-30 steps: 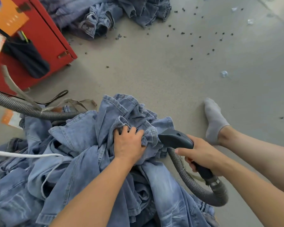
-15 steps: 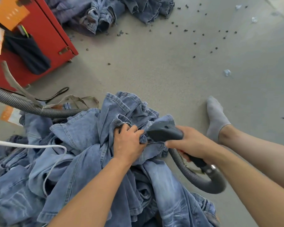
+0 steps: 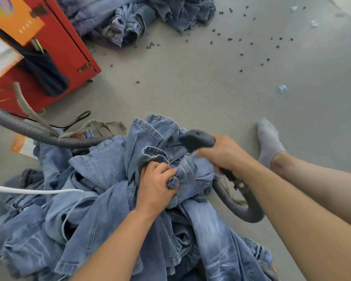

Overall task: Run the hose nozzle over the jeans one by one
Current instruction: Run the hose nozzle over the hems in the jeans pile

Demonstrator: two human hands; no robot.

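Left hand (image 3: 157, 184) clenched on bunched denim at crest of jeans pile (image 3: 101, 199). Right hand (image 3: 224, 154) wrapped round handle of dark hose nozzle (image 3: 197, 139), nozzle head pressed onto fold just beyond left hand. Corrugated hose (image 3: 229, 201) loops down right of pile. Risks, my read: loose fold gets sucked into nozzle mouth and jams; hose loop snags denim; white cord (image 3: 34, 191) lying across pile left of left hand gets dragged along.
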